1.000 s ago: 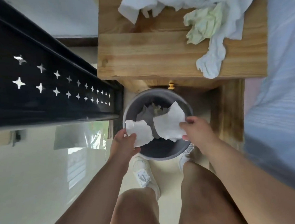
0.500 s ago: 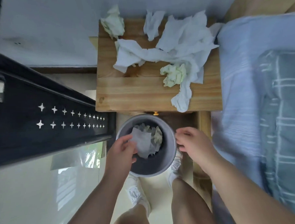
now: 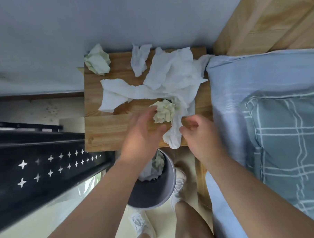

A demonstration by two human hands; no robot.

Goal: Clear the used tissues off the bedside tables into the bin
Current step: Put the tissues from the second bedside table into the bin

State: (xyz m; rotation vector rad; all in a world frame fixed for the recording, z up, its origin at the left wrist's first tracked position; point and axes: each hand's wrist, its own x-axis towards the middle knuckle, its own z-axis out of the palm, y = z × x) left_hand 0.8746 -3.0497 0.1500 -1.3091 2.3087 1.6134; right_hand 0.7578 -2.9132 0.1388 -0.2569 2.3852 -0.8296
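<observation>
Used tissues lie scattered on the wooden bedside table (image 3: 102,132): a big white heap (image 3: 170,78), a yellowish wad (image 3: 164,111) near the front, another yellowish wad (image 3: 98,60) at the back left, and a small white piece (image 3: 139,58). My left hand (image 3: 142,135) hovers open over the table's front, fingertips touching the near yellowish wad. My right hand (image 3: 198,135) is open beside the white strip (image 3: 173,138) that hangs over the front edge, holding nothing. The grey bin (image 3: 161,194) stands on the floor below the table, with tissues inside.
A bed with a blue sheet (image 3: 240,79) and checked pillow (image 3: 286,140) borders the table on the right. A black panel with star cut-outs (image 3: 46,168) runs on the left. The wall is behind the table. My legs and white shoes (image 3: 179,180) stand by the bin.
Both hands let their white tissues drop into the bin, then rose from the bin up to the table's front edge. The view tilted up to the table.
</observation>
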